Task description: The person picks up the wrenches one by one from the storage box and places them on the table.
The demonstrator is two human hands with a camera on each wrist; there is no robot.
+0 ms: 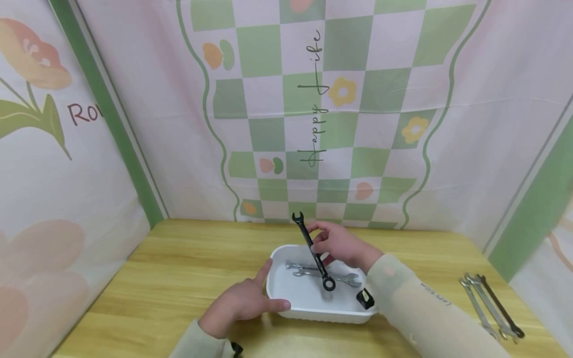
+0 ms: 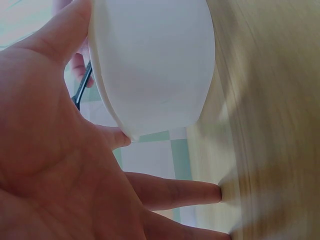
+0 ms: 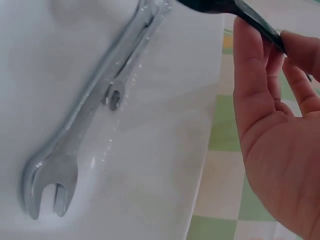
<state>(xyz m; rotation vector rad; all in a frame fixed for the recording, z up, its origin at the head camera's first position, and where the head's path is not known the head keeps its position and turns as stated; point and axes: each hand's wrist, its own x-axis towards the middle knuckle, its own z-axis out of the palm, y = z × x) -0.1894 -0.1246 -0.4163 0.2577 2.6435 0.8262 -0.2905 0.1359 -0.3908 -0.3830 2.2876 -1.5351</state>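
A white plastic basin (image 1: 329,315) sits on the wooden table with silver wrenches (image 1: 351,280) lying inside it. My left hand (image 1: 246,300) is at its left side, thumb and index finger spread against the rim; in the left wrist view other fingers stretch straight down to the tabletop. Above the basin, my right hand (image 1: 343,244) pinches a black combination wrench (image 1: 320,266) between thumb and fingers. The wrench hangs tilted, its open end up and away, its ring end low over the basin. The right wrist view shows a larger silver wrench (image 3: 75,135) beside a thinner one.
On the table's right side lie two silver wrenches (image 1: 488,308) and a dark one (image 1: 500,306), side by side. A curtain (image 1: 340,129) with green checks and flowers hangs behind the table (image 1: 179,278). A small black device (image 1: 365,299) shows at my right wrist.
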